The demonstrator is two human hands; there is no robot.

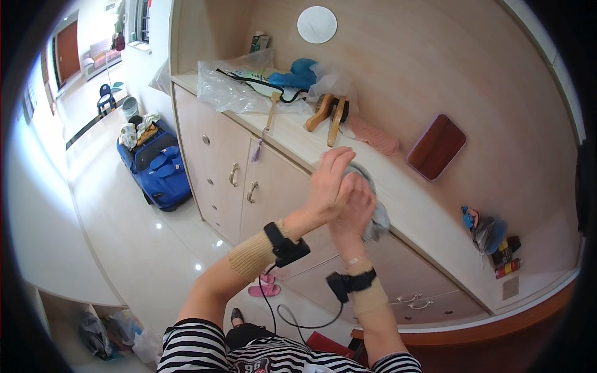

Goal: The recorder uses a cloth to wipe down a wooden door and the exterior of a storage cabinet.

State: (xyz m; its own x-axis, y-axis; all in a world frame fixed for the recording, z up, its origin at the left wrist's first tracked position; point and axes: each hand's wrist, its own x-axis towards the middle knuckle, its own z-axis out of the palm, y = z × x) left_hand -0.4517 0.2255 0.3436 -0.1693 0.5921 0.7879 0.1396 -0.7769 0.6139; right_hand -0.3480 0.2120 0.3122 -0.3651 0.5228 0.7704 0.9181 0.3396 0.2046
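Note:
My left hand (329,184) is raised over the front edge of the cabinet top (396,196), its fingers stretched upward and nothing visible in them. Close against it and partly overlapping is my right hand (354,210), blurred, with its fingers raised. Whether the two palms touch I cannot tell. Behind my right hand a grey cloth-like item (381,221) shows at the cabinet's edge. My hands hide most of it, and whether my right hand grips it is unclear. Two wooden-handled brushes (321,114) lie just beyond my hands, beside a pink cloth (375,136).
A clear plastic bag (224,91), blue item (298,74) and tasselled wooden stick (272,114) lie farther along the top. A mirror-like panel (437,147) is on the back wall. A blue toy car (163,172) stands on the floor. Black cables (262,298) hang from my wrist straps.

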